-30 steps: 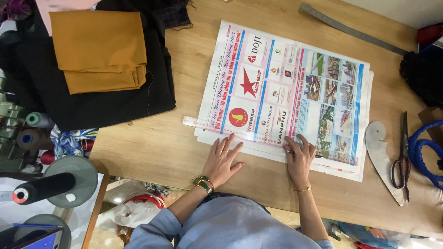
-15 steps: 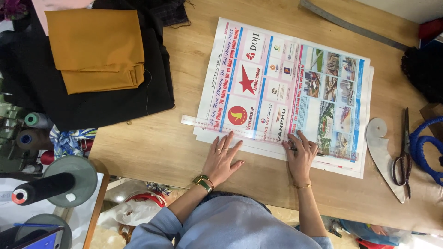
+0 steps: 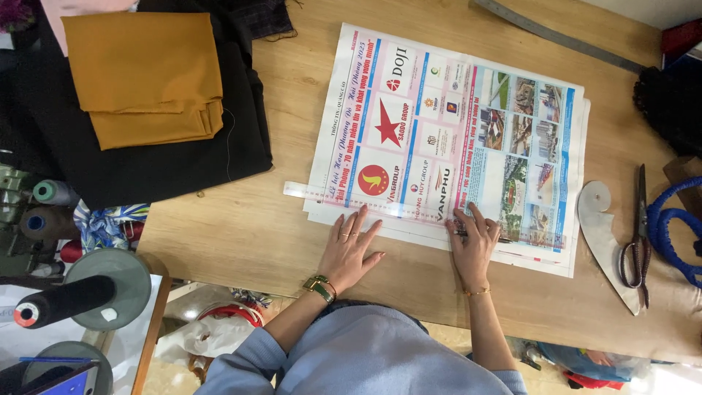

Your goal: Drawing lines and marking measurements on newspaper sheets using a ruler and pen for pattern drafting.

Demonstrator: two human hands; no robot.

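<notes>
Dark pen-like object (image 3: 479,235) under right hand (image 3: 474,241): mostly covered, kind unclear. Clear plastic ruler (image 3: 314,192): right end hidden beneath the fingers. Blue coiled cord (image 3: 669,227) and black folded cloth (image 3: 146,164) cut by frame edges. Grey metal strip (image 3: 556,35) cropped at top.

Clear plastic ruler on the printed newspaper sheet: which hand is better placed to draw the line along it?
Probably right. The right hand holds what looks like a pen at the clear plastic ruler; the left hand lies flat beside it.
</notes>
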